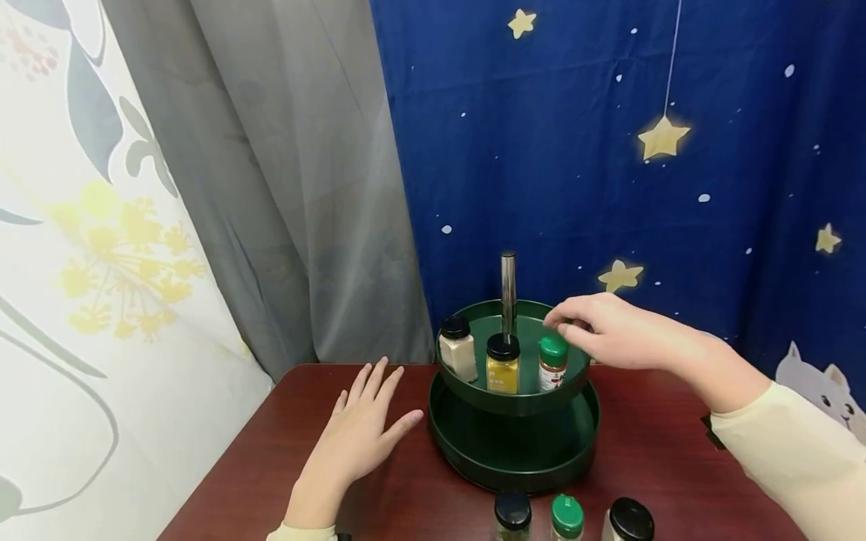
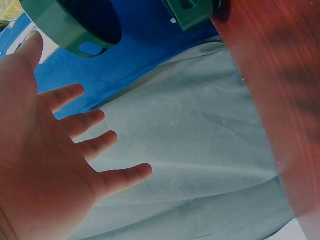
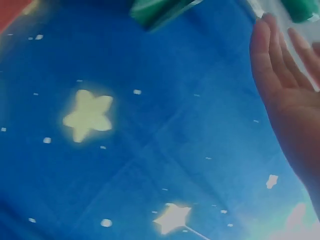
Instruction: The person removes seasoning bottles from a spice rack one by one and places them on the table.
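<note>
Head view: three front jars (image 1: 567, 520) — bodies cut off by the lower edge; yellow jar (image 1: 503, 374) — lettering too small to read. Right wrist view: green tray (image 3: 161, 11) blurred, cropped above.

My right fabric sleeve (image 1: 798, 451) is pale cream. I see a dark green round two-tier tray (image 1: 517, 405), a white-labelled, green-capped cylindrical jar (image 1: 552, 364), a black-capped yellow jar (image 1: 503, 370), a red-brown wooden table (image 1: 271, 451) and a blue cloth curtain (image 1: 514, 150) patterned with yellow stars (image 1: 663, 139).
</note>
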{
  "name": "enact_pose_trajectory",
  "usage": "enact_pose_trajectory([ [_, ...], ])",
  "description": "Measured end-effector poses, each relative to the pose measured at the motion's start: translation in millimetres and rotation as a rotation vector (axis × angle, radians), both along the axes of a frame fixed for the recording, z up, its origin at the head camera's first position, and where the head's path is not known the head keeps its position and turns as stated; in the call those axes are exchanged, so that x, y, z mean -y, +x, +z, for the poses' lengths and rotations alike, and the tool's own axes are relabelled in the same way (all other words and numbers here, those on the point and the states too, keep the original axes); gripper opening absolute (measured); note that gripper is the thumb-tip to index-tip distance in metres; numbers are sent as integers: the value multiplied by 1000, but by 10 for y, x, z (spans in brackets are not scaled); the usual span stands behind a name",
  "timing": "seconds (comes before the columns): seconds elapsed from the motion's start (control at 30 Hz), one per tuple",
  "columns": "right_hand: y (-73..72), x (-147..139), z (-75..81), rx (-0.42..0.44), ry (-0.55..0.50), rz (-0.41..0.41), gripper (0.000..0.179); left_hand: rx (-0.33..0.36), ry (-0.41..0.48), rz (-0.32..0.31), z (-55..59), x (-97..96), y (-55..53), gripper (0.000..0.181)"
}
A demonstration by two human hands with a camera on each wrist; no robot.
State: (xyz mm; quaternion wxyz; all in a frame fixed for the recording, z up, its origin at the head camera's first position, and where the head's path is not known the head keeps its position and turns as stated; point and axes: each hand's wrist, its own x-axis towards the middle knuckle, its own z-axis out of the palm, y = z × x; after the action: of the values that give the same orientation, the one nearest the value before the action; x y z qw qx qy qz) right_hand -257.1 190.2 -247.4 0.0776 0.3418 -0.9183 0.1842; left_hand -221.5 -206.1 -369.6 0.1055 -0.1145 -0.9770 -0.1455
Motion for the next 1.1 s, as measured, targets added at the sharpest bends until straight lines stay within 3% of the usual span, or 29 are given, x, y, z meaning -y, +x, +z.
enact_pose_trajectory([
  [0.17,127,76,39,33,36,61,37,2,-3,2,28,-6,2,84],
  [0.53,109,116,-32,32,88,47,42,8,-8,17,18,7,26,83],
  [0.87,96,123,-46,-40,97,63,34,-9,-8,15,-32,18,30,84],
  [1.1,127,162,-11,-168,80,-10,27,-11,-5,18,-38,23,21,85],
])
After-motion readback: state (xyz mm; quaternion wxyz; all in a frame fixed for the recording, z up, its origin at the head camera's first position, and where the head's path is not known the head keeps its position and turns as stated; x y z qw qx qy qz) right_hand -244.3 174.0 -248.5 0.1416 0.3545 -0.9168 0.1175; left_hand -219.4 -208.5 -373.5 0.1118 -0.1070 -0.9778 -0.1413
